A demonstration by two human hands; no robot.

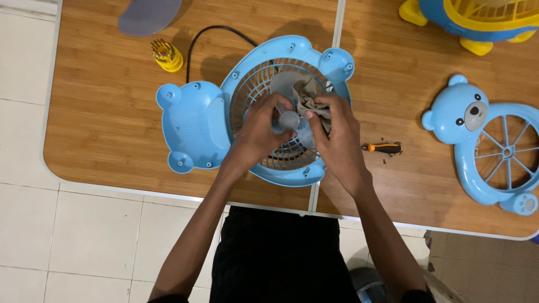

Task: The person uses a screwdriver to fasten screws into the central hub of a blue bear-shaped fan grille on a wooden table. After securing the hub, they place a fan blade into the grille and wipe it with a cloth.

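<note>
Left hand (259, 128) grip closed on grey fan blade (287, 120), right hand (335, 134) grip pinching grey-brown cloth (310, 96) against blade

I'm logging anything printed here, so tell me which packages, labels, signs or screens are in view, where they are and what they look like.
None in view: only fan parts, tools and a cloth on the table, no packaging, labels, signs or screens.

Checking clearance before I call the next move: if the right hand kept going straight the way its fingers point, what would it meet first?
The right hand points up and left, already pressing the grey-brown cloth onto a translucent fan blade; beyond lies the blue grille. Depth is uncertain.
</note>
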